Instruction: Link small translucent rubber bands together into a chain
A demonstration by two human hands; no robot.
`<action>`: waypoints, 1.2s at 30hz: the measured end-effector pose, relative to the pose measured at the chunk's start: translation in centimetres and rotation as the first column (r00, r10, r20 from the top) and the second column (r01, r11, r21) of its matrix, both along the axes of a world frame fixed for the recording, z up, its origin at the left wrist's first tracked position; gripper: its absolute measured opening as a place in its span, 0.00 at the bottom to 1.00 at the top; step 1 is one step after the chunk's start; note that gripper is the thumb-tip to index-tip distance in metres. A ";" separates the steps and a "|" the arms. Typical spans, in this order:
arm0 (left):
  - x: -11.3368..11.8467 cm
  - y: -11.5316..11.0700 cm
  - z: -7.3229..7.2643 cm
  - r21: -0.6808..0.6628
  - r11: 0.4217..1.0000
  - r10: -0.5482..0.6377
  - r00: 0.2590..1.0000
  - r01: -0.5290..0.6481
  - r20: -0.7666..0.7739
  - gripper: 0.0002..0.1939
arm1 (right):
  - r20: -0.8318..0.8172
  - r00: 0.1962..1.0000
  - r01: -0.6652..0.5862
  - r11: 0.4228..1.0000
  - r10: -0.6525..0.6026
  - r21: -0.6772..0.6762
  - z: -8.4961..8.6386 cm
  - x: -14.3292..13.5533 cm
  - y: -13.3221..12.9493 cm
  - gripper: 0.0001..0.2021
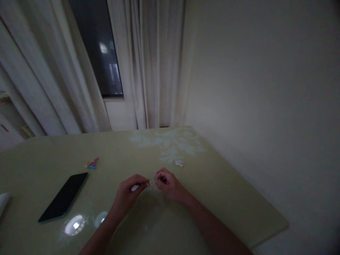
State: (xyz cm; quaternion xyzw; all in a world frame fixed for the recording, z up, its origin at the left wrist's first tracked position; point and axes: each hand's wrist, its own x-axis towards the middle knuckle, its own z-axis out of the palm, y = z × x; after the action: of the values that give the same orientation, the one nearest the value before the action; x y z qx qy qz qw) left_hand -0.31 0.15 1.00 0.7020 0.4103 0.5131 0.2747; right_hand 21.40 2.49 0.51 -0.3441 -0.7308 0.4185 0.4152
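Both of my hands are held close together over the front middle of the table (217, 198). My left hand (130, 191) is pinched, thumb against fingertips; a tiny pale bit shows at the tips, too small to name. My right hand (170, 184) is curled with its fingertips together, a short way from the left fingertips. Whatever it may hold is too small and dark to make out. Just beyond my right hand lies a small white object (179, 163), perhaps several pieces together. Farther left is a little heap of small multicoloured pieces (91, 163).
A dark tablet or flat black slab (63, 197) lies at the left. At the far left edge is part of a white object (3, 202). The wall (260, 106) borders the table's right side, and curtains (159, 71) hang behind it. Lamp reflections shine on the tabletop.
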 end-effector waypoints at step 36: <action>-0.1 0.3 0.1 0.001 0.998 -0.064 0.998 0.064 -0.013 0.09 | -0.174 0.984 0.026 0.995 -0.042 -0.094 -0.9 -1.4 0.1 0.15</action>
State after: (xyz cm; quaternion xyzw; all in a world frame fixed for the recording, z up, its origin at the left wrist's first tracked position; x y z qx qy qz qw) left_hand -0.43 0.43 1.08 0.7183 0.3892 0.4998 0.2877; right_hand 20.01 2.61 -0.39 -0.3369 -0.6655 0.4732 0.4687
